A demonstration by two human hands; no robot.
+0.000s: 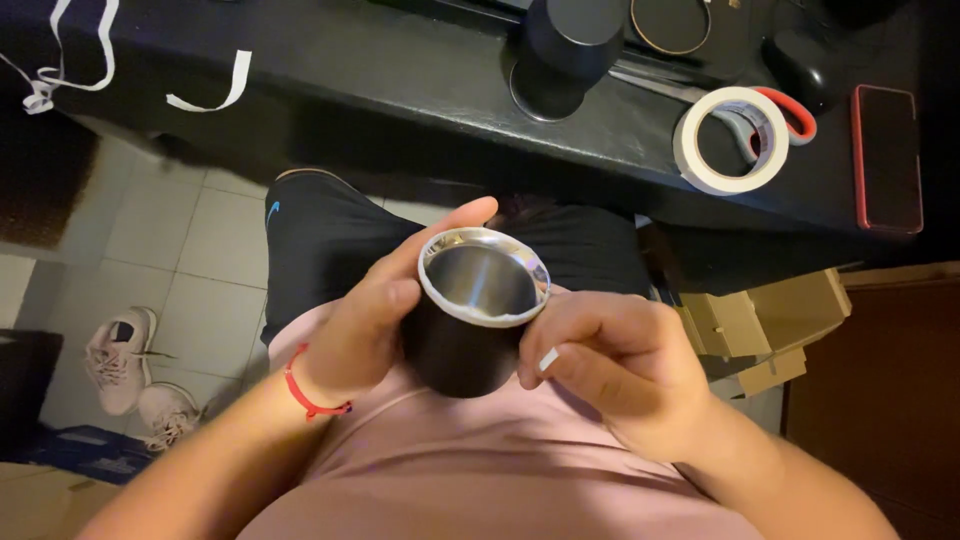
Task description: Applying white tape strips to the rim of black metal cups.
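On the far left of the black desk [400,70] lie loose white strips [210,95] of tape. Below them the floor [180,250] is pale tile, and a pair of pinkish shoes [125,360] sits near the left edge, beside a blue box [80,450].

The person sits close to the desk in dark shorts [320,240] and a pink shirt [480,460]. The left hand [365,325], with a red cord [305,390] at its wrist, is wrapped around the side of a dark cup [470,320], thumb lying along the rim. The cup is held above the lap, mouth tilted up, its inside shiny metal, and a band of white tape [470,315] runs around its lip. The right hand [600,355] is curled narrow just beside the cup, fingertips pinching the end of that tape at the rim.

Farther off on the desk stands a second dark cup [565,50], upside down, with a thin ring [670,25] beyond it. To the right, a roll [725,140] of white tape leans on red-handled scissors [790,110], and a phone [887,160] in a red case lies at the far right. Under the desk there, cardboard boxes [770,320] are stacked.
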